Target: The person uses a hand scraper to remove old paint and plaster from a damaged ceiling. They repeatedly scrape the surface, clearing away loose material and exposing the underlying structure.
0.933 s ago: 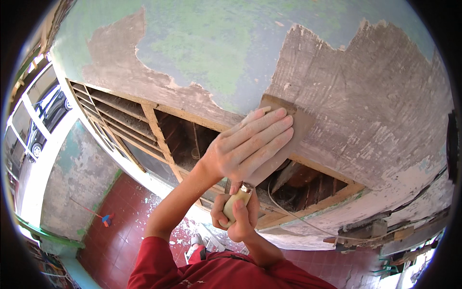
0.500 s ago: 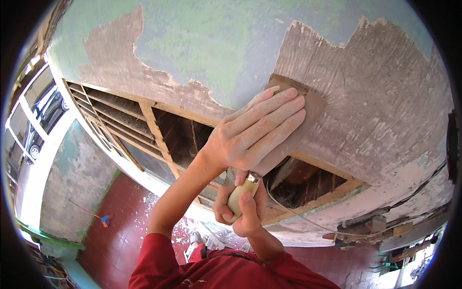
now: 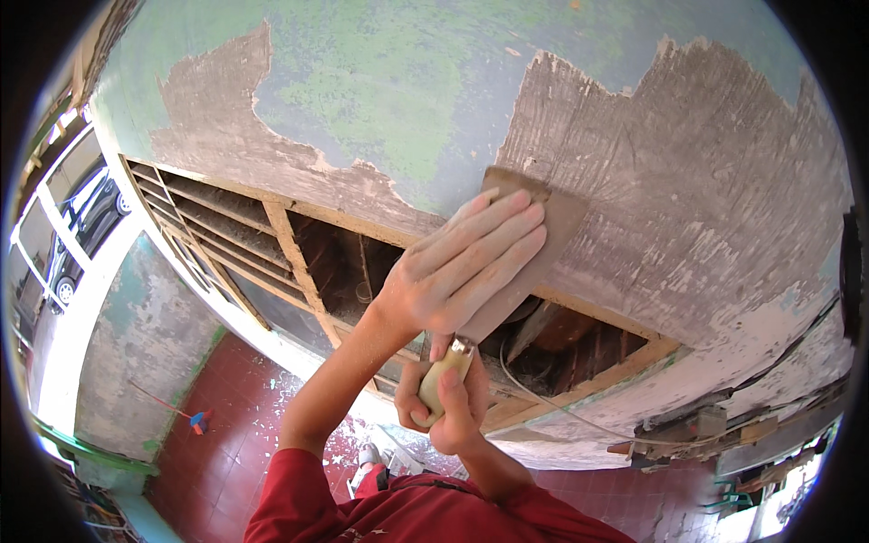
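Cream-handled scraper [image 3: 517, 285] slid back near-left, green paint [image 3: 380, 100] remaining beyond. Your right hand [image 3: 459, 414] wrapped its handle; your left hand [image 3: 471, 260] lay flat atop.

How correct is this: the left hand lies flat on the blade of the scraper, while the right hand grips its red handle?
Only the colour is wrong: the handle is pale yellow, not red, as the head view shows. The left hand lies flat on the scraper's blade, and the right hand grips the handle.
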{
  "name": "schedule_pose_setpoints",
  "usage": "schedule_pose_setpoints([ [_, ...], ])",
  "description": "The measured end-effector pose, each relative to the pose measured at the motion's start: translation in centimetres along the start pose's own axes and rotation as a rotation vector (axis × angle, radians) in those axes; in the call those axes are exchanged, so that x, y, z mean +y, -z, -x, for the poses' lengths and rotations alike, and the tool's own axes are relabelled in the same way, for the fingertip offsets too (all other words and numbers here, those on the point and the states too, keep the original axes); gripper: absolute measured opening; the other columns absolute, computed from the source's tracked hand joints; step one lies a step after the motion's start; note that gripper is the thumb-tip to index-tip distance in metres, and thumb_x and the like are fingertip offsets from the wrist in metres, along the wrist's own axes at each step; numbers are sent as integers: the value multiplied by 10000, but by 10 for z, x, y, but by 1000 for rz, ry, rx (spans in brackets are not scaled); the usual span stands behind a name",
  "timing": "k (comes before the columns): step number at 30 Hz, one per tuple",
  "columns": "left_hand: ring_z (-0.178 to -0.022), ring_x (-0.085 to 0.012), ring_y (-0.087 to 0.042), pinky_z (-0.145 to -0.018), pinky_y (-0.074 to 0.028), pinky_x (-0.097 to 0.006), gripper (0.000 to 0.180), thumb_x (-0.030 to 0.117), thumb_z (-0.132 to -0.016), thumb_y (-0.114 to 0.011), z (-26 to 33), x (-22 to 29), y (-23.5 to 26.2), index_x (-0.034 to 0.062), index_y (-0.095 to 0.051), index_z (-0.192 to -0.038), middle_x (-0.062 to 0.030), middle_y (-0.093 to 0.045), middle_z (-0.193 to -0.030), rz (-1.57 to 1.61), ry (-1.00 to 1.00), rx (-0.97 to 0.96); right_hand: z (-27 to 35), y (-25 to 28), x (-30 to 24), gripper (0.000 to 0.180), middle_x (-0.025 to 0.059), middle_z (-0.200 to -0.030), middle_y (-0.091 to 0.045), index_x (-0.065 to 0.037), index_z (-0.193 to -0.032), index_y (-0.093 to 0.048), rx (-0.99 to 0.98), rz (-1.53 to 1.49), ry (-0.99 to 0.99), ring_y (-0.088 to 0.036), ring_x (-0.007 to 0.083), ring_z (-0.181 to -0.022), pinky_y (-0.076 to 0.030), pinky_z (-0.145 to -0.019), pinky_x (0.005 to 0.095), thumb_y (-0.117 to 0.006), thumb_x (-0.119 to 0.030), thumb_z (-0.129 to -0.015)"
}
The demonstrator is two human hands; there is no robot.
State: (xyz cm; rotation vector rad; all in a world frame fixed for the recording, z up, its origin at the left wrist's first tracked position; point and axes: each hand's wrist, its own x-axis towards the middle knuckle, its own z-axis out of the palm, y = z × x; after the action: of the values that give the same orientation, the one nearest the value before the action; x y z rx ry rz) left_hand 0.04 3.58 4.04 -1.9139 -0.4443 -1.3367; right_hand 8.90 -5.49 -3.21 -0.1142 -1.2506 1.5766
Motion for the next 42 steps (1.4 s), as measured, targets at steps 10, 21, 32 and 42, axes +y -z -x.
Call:
schedule_pose_setpoints([
  [10, -1069, -280, -593, -926, -487, -407, 357, 113, -729, -567, 5, 1, 2, -37, -628, -1047, -148, -623, -1095, 59, 27, 16, -4, -4, 9, 236, 99, -495, -414, -111, -1044, -270, 7, -29, 0, -293, 108, -311, -235, -317, 233, -344, -317, -955],
  [21, -1077, -281, -585, -938, -484, -410, 372, 102, -706, -577, 5, 0, 1, -35, -629, -1047, -139, -617, -1102, 43, 24, 22, -3, -2, 10, 240, 84, -484, -396, -94, -1037, -281, 26, -17, 29, -268, 93, -317, -220, -318, 219, -342, -311, -955],
  [32, -1094, -286, -572, -936, -488, -410, 378, 98, -718, -584, 9, -2, -2, -37, -611, -1070, -140, -601, -1127, 37, -21, 46, 1, -3, 8, 239, 85, -478, -398, -102, -1033, -277, 34, 25, 12, -277, 99, -315, -236, -315, 227, -347, -315, -951],
  [42, -1108, -286, -562, -951, -478, -412, 394, 107, -723, -561, 5, -1, 6, -50, -602, -1082, -150, -587, -1149, 74, 8, -32, -3, -7, 8, 253, 82, -478, -388, -104, -1021, -275, 60, 23, 35, -281, 103, -319, -229, -316, 230, -359, -332, -953],
])
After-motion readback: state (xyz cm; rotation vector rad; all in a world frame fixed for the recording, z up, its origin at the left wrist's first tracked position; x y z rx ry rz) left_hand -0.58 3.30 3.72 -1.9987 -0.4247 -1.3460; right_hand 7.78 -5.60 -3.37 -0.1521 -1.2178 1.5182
